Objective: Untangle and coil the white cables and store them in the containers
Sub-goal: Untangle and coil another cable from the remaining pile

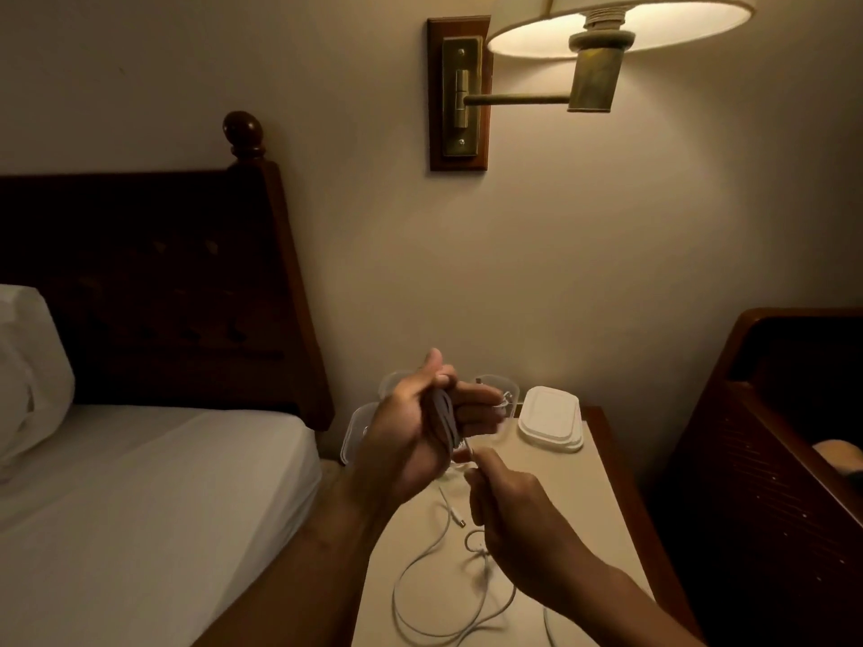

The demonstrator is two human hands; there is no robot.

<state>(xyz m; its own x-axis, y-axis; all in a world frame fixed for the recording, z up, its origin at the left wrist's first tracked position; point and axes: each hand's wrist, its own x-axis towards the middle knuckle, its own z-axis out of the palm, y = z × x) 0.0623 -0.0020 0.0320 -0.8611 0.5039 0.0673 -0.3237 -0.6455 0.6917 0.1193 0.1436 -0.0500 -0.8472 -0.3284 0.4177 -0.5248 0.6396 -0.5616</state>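
My left hand (pixel 411 431) is raised over the nightstand and grips a coil of white cable (pixel 444 420) wound around its fingers. A strand runs from the coil down to my right hand (pixel 511 516), which pinches it just below. More white cable (pixel 420 576) lies in loose loops on the nightstand top, with a connector end (pixel 456 516) near the middle. Clear plastic containers (pixel 357 434) stand at the back of the nightstand, mostly hidden behind my left hand.
A stack of white lids (pixel 551 420) sits at the back right of the beige nightstand (pixel 588 516). A bed (pixel 140 497) with a dark wooden headboard lies to the left. A wall lamp (pixel 602 49) hangs overhead, and dark wooden furniture (pixel 770 459) stands to the right.
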